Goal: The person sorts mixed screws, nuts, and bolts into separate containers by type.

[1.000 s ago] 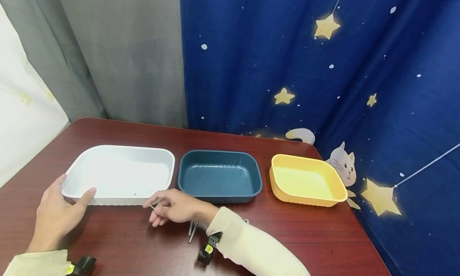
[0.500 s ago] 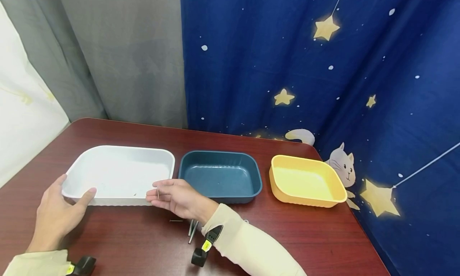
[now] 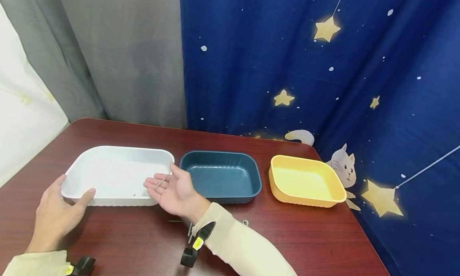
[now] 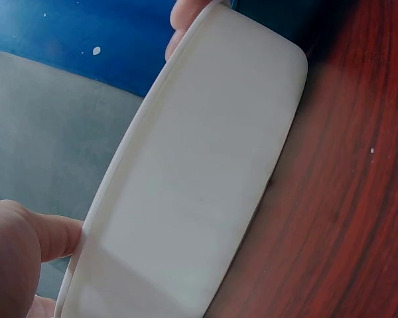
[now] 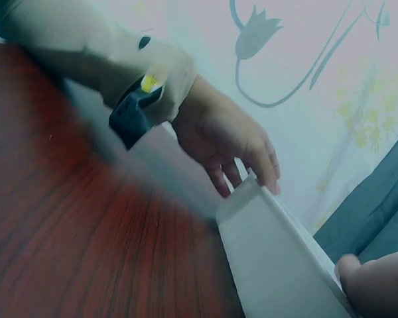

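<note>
My left hand (image 3: 59, 212) holds the near left corner of a white tray (image 3: 108, 201), its thumb over the front rim. In the right wrist view the same hand (image 5: 222, 132) has its fingers hooked over the rim (image 5: 278, 212). By the tray's near right corner, my right hand (image 3: 176, 192) is turned palm up with its fingers extended and the thumb apart. Across its fingers lies a thin metal nail (image 3: 159, 184). A tiny dark bit (image 3: 134, 195) shows inside the white tray near its front wall.
Right of the white tray stand a dark blue tray (image 3: 220, 199) and a yellow tray (image 3: 305, 200). On the table (image 3: 136, 240) lie another thin nail (image 3: 175, 221), metal rods (image 3: 189, 233) partly behind the right wrist, and a small metal nut (image 3: 245, 223).
The right hand has rolled from palm down to palm up, its thumb coming away from the nail, which now lies on the fingers. The left hand and the trays have stayed put.
</note>
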Demonstrator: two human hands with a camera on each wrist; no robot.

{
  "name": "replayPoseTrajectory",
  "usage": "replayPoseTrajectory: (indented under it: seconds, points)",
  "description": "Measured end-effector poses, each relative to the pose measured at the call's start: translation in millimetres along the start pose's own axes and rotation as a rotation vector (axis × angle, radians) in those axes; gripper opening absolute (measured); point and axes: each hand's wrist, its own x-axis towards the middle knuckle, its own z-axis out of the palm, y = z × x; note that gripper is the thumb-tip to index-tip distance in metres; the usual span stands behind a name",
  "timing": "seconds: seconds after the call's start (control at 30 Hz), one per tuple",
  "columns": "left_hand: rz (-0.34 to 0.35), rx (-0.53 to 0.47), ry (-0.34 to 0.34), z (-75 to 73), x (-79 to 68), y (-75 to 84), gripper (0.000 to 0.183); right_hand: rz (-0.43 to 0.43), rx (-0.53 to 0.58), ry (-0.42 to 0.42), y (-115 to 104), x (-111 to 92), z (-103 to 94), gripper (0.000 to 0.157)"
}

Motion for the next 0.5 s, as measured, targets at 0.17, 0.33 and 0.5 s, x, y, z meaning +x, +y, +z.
replayPoseTrajectory:
  seconds: [0.17,0.33,0.5]
  points:
    - [-0.003,-0.003,0.002,-0.4,-0.7,-0.6,0.087,-0.034,0.077,0.069,4,4,6.8,0.078]
    - [-0.023,0.000,-0.003,-0.7,-0.8,0.4,0.087,-0.065,0.094,0.119,7,8,11.3,0.078]
    - [-0.008,-0.003,0.002,-1.2,-1.2,1.0,0.087,-0.067,0.093,0.133,7,10,12.4,0.081]
